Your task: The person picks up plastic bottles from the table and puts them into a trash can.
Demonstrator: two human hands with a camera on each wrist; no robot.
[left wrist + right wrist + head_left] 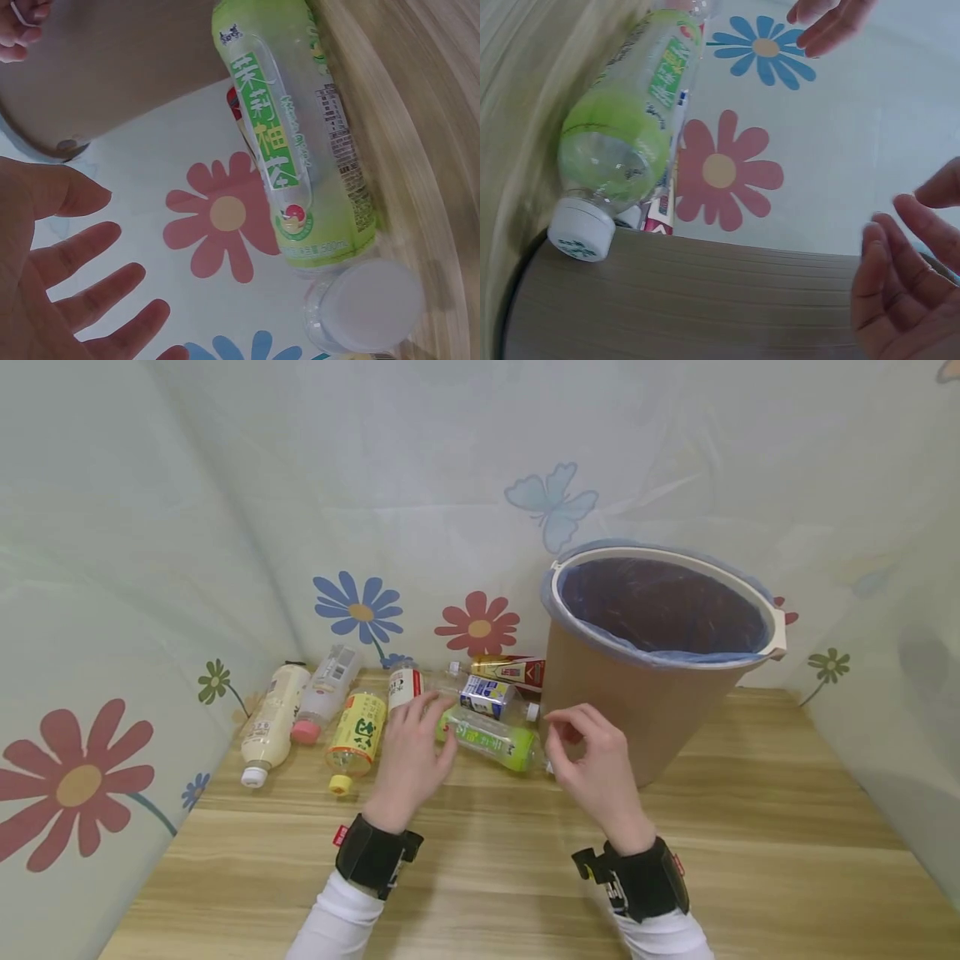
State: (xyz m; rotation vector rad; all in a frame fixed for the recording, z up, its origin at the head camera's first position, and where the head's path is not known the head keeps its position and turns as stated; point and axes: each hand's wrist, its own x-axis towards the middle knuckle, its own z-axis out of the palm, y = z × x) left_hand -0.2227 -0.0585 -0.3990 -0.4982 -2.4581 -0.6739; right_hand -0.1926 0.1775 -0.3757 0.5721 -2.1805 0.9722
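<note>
My left hand hovers over the bottles with fingers spread and nothing held. Just beyond its thumb a clear green-labelled drink bottle lies on its side; the left wrist view shows its green label. My right hand is raised in front of the brown bin, near that bottle's capped end. Its thumb and forefinger come close together, the fingers loosely bent and holding nothing. The white cap shows against the bin in the right wrist view.
Left of my hands lie a cream bottle, a pink-capped bottle and a yellow-labelled bottle. Behind are a red-and-white-labelled bottle, a blue-labelled bottle and a red-and-gold package. The bin has a blue liner.
</note>
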